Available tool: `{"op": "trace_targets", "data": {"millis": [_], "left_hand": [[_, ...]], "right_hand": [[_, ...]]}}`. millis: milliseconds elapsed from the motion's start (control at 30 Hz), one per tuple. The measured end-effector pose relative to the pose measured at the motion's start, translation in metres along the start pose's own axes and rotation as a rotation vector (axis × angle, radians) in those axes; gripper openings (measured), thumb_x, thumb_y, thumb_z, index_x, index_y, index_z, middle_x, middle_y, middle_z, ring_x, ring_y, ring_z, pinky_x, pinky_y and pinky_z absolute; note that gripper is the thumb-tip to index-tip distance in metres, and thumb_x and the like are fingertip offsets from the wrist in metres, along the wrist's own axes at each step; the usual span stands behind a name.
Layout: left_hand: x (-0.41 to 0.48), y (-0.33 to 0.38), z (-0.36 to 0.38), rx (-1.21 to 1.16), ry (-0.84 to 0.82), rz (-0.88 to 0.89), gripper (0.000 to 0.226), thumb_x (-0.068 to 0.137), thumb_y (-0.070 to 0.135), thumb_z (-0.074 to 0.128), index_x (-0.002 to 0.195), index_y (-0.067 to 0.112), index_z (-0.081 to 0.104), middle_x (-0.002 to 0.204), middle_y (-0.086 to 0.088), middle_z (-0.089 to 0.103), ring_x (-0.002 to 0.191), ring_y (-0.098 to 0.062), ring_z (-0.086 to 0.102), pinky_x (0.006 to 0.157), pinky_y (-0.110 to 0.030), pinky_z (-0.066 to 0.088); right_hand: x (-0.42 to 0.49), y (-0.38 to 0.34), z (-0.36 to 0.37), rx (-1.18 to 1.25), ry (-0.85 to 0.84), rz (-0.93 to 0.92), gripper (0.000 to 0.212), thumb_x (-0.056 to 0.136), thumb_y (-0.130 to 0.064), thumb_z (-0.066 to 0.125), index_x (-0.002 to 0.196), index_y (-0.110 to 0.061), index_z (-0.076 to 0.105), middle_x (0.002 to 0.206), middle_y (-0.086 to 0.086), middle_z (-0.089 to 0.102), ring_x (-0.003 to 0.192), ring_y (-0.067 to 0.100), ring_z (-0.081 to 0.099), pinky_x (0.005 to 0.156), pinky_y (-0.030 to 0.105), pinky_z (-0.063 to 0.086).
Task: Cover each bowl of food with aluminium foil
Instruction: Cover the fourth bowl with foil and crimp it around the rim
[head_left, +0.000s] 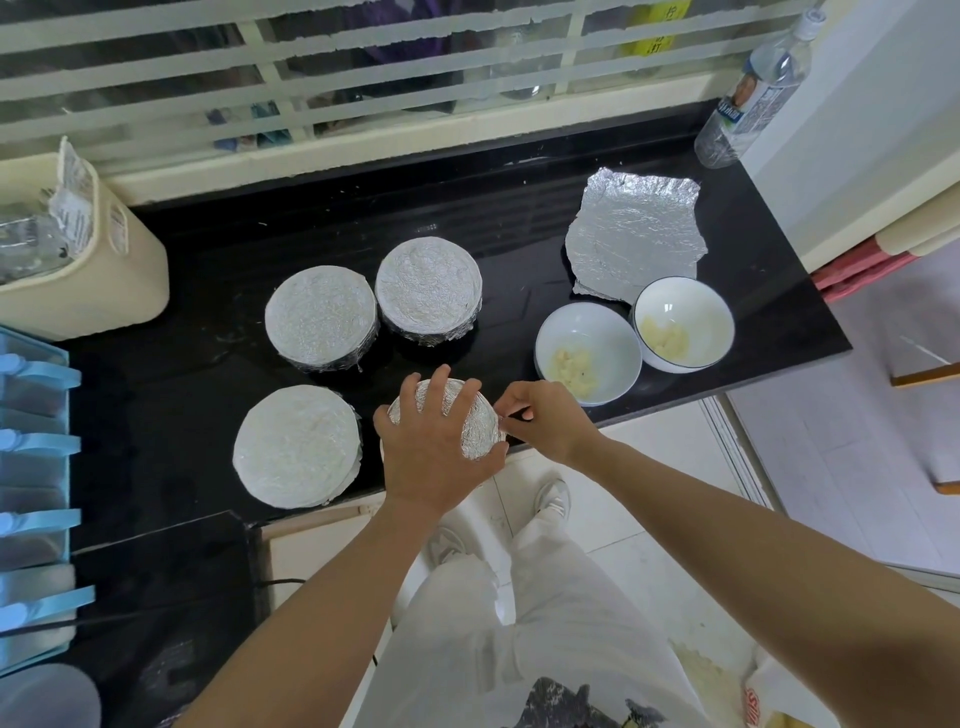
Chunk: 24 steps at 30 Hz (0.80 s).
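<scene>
**Fourth bowl being sealed, two left open**

On the left half of the black table (197, 270), three foil-covered bowls stood finished: one at the near edge (297, 446), one behind it (321, 318) and one further right (428, 289). Grouped together there, they seemed to be set aside as done.

At the front edge sat a fourth bowl (480, 431), its foil already moulded over the top. The left hand (436, 441) lay across it with the grip spread flat, fingers splayed over the foil, probably to hold the bowl steady and the sheet down. The right hand (545, 418) pinched the foil at the bowl's right rim, its grip pressed together on the edge, likely crimping it tight.

To the right stood two uncovered white bowls of food, the nearer (587, 353) touching the farther (683, 325). One loose foil sheet (634, 234) lay flat just behind them, presumably ready for the next bowl.
</scene>
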<state>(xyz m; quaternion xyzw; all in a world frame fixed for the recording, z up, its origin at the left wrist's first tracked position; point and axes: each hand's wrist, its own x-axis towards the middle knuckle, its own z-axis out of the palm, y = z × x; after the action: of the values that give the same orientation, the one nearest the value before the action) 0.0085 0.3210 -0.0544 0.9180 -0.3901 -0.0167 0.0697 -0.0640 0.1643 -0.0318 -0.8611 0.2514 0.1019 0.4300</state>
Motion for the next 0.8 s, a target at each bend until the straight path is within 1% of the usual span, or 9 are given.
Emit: {"op": "trace_targets", "data": {"millis": [100, 200, 300, 400, 500, 600, 700, 800], "left_hand": [[0.000, -0.001, 0.000, 0.001, 0.002, 0.005, 0.075, 0.075, 0.075, 0.045, 0.136, 0.032, 0.050, 0.148, -0.002, 0.044, 0.132, -0.035, 0.041, 0.092, -0.058, 0.037], [0.000, 0.000, 0.000, -0.001, 0.011, 0.006, 0.074, 0.075, 0.075, 0.046, 0.136, 0.032, 0.051, 0.148, -0.002, 0.044, 0.131, -0.035, 0.042, 0.091, -0.057, 0.038], [-0.001, 0.000, 0.000, -0.004, 0.017, 0.008, 0.074, 0.075, 0.075, 0.046, 0.135, 0.031, 0.051, 0.147, -0.002, 0.045, 0.131, -0.035, 0.042, 0.091, -0.057, 0.038], [-0.001, 0.000, 0.000, -0.007, 0.026, 0.007, 0.074, 0.075, 0.074, 0.047, 0.134, 0.031, 0.053, 0.146, -0.002, 0.047, 0.130, -0.035, 0.044, 0.091, -0.056, 0.037], [-0.001, 0.000, 0.000, -0.007, 0.024, 0.006, 0.074, 0.075, 0.074, 0.047, 0.135, 0.031, 0.053, 0.147, -0.002, 0.046, 0.131, -0.035, 0.043, 0.091, -0.055, 0.036], [0.000, 0.000, 0.000, -0.011, 0.019, 0.005, 0.075, 0.074, 0.074, 0.047, 0.135, 0.032, 0.053, 0.147, -0.002, 0.046, 0.131, -0.035, 0.043, 0.091, -0.055, 0.037], [0.000, 0.000, 0.000, -0.011, 0.014, 0.002, 0.075, 0.074, 0.074, 0.047, 0.135, 0.031, 0.053, 0.148, -0.003, 0.045, 0.131, -0.035, 0.042, 0.091, -0.056, 0.038], [0.000, 0.000, -0.001, -0.016, -0.003, 0.000, 0.076, 0.074, 0.074, 0.046, 0.136, 0.032, 0.051, 0.149, -0.002, 0.045, 0.132, -0.035, 0.042, 0.092, -0.058, 0.037]], "right_hand": [[0.004, -0.003, 0.000, -0.066, -0.031, 0.022, 0.010, 0.088, -0.015, 0.067, 0.096, -0.013, 0.072, 0.098, 0.002, 0.073, 0.088, 0.017, 0.068, 0.086, 0.033, 0.056], [0.008, -0.009, -0.002, -0.176, -0.053, 0.018, 0.013, 0.087, -0.012, 0.063, 0.096, -0.009, 0.072, 0.099, 0.005, 0.073, 0.088, 0.021, 0.066, 0.086, 0.035, 0.055], [0.013, -0.017, -0.004, -0.287, -0.081, -0.016, 0.014, 0.086, -0.012, 0.060, 0.092, -0.007, 0.071, 0.094, 0.007, 0.072, 0.085, 0.024, 0.065, 0.082, 0.039, 0.055], [0.018, -0.021, -0.007, -0.366, -0.103, -0.018, 0.016, 0.087, -0.011, 0.057, 0.089, -0.009, 0.073, 0.089, 0.008, 0.071, 0.083, 0.025, 0.064, 0.081, 0.039, 0.056], [0.022, -0.026, -0.010, -0.435, -0.133, -0.047, 0.015, 0.085, -0.012, 0.059, 0.087, -0.011, 0.074, 0.086, 0.007, 0.072, 0.080, 0.026, 0.065, 0.077, 0.040, 0.057], [0.022, -0.032, -0.012, -0.493, -0.148, -0.077, 0.014, 0.087, -0.013, 0.058, 0.084, -0.013, 0.072, 0.081, 0.005, 0.069, 0.077, 0.026, 0.063, 0.074, 0.039, 0.057], [0.021, -0.029, -0.011, -0.475, -0.082, -0.049, 0.010, 0.087, -0.019, 0.062, 0.092, -0.014, 0.069, 0.084, 0.003, 0.067, 0.083, 0.025, 0.063, 0.076, 0.036, 0.055], [0.019, -0.025, -0.010, -0.379, -0.036, 0.047, 0.011, 0.087, -0.021, 0.064, 0.089, -0.013, 0.073, 0.087, 0.006, 0.071, 0.081, 0.023, 0.065, 0.081, 0.035, 0.057]]}}
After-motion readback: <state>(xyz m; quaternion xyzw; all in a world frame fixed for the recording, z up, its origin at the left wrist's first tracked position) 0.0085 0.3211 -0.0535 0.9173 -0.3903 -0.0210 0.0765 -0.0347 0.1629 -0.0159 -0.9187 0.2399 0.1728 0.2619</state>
